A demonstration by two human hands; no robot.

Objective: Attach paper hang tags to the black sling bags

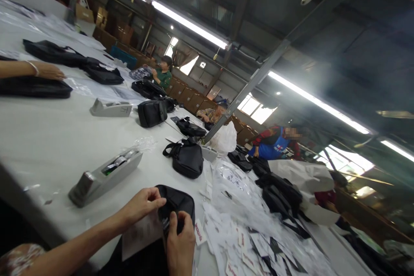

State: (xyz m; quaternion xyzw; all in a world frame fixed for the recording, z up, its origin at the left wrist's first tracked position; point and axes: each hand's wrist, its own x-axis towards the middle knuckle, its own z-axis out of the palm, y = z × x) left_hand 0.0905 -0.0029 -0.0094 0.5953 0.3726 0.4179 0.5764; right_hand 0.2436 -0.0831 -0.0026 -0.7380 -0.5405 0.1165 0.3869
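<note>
A small black bag (184,202) lies at the near edge of the table, under my two hands. My left hand (147,203) is closed in a pinch over the bag's left side; whatever is between its fingertips is too small to make out. My right hand (181,239) is also pinched, with thumb and fingers curled at the front of the bag, and its hold is hidden. A pale printed card (142,235) hangs below my left hand, beside the bag. White tags with red print (199,232) lie just right of my right hand.
A grey tape dispenser (106,174) stands on the white table (64,138) to the left, another (111,108) farther back. Black bags (187,159) sit ahead. Loose tags and clear plastic (233,185) cover the right side. A co-worker's hand (48,70) rests on a bag at far left.
</note>
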